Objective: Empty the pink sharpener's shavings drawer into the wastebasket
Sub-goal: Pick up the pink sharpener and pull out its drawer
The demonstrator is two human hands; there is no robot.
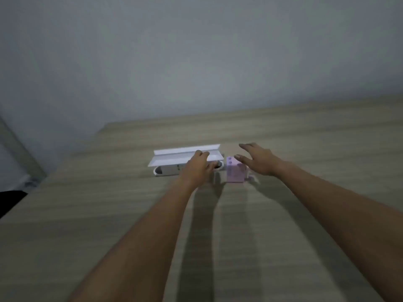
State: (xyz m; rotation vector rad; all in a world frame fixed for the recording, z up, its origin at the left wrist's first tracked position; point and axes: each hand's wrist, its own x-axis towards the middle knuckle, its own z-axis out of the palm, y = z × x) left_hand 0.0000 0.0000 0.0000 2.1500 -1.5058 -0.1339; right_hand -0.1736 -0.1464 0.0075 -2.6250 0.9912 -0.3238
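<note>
The pink sharpener (235, 172) is a small boxy block that stands on the wooden table (130, 214) near its far side. My right hand (259, 161) hovers just above and to the right of it, fingers spread, holding nothing. My left hand (197, 167) reaches in from the left, just short of the sharpener, with its fingers loosely curled over the right end of a white case; whether it touches anything is blurred. No wastebasket is in view.
A long white case (172, 164) with its lid (174, 154) raised lies left of the sharpener. A grey wall rises behind the table. The table's left edge runs diagonally, with dark floor (11, 199) beyond it.
</note>
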